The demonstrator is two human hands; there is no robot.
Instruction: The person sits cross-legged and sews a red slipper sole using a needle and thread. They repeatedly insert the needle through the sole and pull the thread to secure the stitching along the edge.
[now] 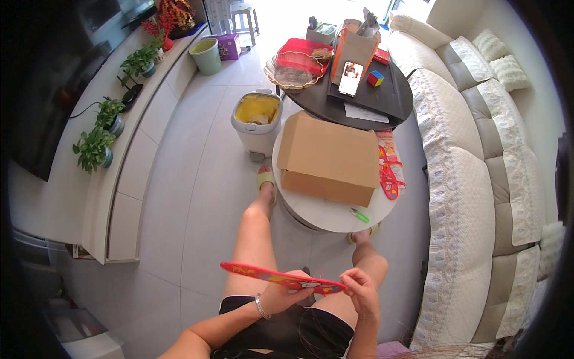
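Note:
My left hand (287, 294) grips a red insole (273, 276) with a colourful printed pattern, thumb on the near face and fingers behind. The insole is held nearly edge-on above my lap. My right hand (362, 289) pinches at its right end with thumb and fingertips; whether a loose thread is between them is too small to tell. Fine threads stand up from the insole's upper edge. Before me, a cardboard box (329, 157) with its lid down rests on a round white table (314, 213). Green-handled thread snips (360, 215) lie near the table's front edge.
More red insoles (389, 179) lie beside the box at the table's right edge. Behind stands a dark oval table (309, 105) with a phone (350, 79), a puzzle cube (375, 78) and a glass bowl (293, 74). A trash bin (258, 121) is left, a sofa (457, 202) right.

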